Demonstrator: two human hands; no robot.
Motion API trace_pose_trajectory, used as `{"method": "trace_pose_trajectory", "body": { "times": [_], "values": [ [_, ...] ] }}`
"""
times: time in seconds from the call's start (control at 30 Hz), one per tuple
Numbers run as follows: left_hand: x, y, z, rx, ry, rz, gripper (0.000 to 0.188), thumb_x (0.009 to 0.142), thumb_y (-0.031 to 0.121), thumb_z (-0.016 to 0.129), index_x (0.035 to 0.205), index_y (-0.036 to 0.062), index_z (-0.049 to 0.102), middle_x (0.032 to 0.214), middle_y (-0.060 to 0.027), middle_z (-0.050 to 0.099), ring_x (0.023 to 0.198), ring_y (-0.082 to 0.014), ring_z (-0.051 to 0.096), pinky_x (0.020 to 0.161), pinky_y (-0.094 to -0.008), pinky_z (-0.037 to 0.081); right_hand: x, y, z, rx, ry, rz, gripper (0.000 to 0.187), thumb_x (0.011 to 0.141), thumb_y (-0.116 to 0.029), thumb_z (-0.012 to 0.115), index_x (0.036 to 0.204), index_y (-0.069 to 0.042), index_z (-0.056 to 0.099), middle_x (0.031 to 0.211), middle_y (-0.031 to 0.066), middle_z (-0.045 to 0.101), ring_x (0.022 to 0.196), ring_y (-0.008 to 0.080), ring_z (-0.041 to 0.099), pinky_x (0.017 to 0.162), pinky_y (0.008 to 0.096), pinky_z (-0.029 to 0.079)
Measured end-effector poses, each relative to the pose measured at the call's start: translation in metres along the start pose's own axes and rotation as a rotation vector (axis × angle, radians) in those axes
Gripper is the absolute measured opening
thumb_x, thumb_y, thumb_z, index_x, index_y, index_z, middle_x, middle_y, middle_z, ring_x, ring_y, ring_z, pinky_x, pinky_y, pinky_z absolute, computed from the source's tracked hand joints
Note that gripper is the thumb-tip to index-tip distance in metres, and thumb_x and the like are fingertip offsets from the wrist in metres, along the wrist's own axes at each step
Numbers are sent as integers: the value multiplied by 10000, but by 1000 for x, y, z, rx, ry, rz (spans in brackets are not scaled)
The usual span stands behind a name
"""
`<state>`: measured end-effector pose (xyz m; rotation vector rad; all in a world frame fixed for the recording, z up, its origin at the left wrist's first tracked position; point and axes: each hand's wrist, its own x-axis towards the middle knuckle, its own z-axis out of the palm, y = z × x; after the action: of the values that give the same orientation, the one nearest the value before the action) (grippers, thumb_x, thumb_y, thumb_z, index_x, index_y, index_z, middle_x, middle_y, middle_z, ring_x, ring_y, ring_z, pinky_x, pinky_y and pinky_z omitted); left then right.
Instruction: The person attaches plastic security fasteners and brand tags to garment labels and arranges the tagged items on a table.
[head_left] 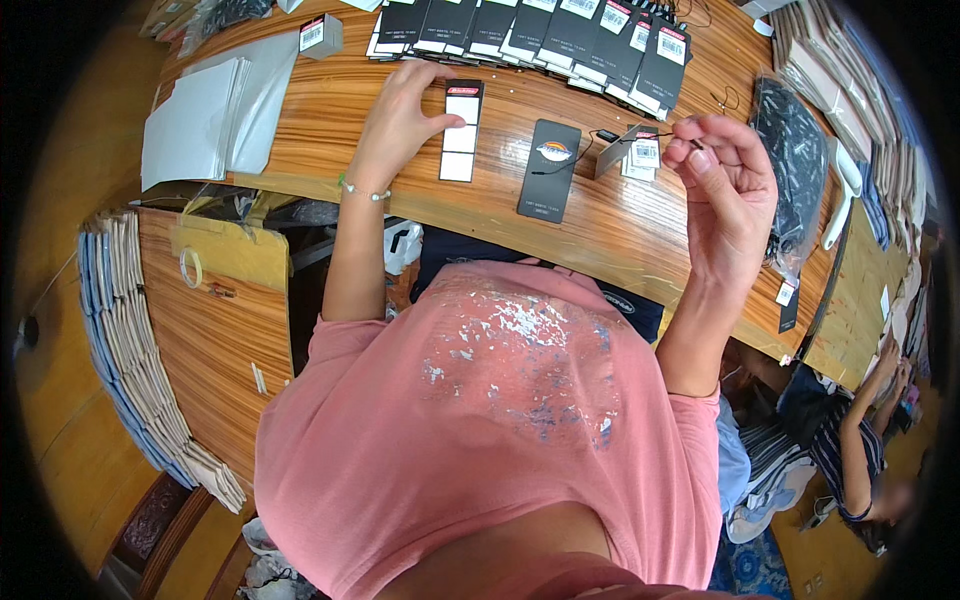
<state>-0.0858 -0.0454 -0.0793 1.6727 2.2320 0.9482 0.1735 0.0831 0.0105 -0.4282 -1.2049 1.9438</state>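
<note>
My left hand (400, 115) is spread at the left edge of a narrow black strip card with white labels (460, 145). Its thumb tip rests on the card, and the index finger is near the top end. My right hand (728, 190) is raised, thumb and fingers pinching a thin black hang-tag string (660, 134). That string runs left to a tag (615, 155) standing tilted on edge, beside small white barcode labels (642, 158). Between the hands, a black hang tag (549, 172) with a colourful emblem lies flat, a black string end across it.
Overlapping black hang tags (570, 40) line the back of the wooden table. White paper sheets (200, 125) lie left, near a small box (320, 36). At right are a bag of black strings (788, 160), a white handheld tool (842, 190) and folded garments (840, 75). Another person (855, 450) is at far right.
</note>
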Motion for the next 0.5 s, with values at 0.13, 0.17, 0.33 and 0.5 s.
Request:
{"method": "trace_pose_trajectory", "body": {
  "times": [0.13, 0.17, 0.33, 0.5],
  "values": [
    [-6, 8, -6, -654, -48, -313, 319, 739, -11, 626, 1027, 7, 489, 844, -53, 576, 793, -108, 556, 712, -216, 450, -4, 5, 8, -151, -51, 2, 125, 742, 78, 585, 864, 54, 590, 834, 148, 621, 720, 173, 621, 692, 270, 511],
    [-5, 19, -10, -698, -34, -294, 307, 751, -26, 606, 1030, 7, 484, 832, -50, 583, 782, -96, 561, 698, -204, 454, -4, 6, 14, -201, -51, 10, 123, 744, 77, 585, 864, 53, 590, 832, 141, 621, 723, 163, 619, 687, 262, 509],
    [3, 95, -23, -726, 106, -148, 293, 770, -55, 577, 1039, -2, 472, 853, -68, 608, 800, -97, 591, 674, -181, 473, 0, 15, 36, -451, -19, -92, 145, 719, 22, 652, 849, 37, 588, 786, 68, 609, 698, 109, 596, 636, 210, 490],
    [8, 131, -15, -630, 141, 22, 217, 728, -55, 631, 924, -36, 541, 866, -74, 608, 808, -112, 602, 690, -194, 495, 3, 17, 40, -667, 63, -405, 110, 681, 5, 686, 741, 12, 594, 669, 36, 582, 586, 68, 525, 537, 185, 422]
  ]
}}
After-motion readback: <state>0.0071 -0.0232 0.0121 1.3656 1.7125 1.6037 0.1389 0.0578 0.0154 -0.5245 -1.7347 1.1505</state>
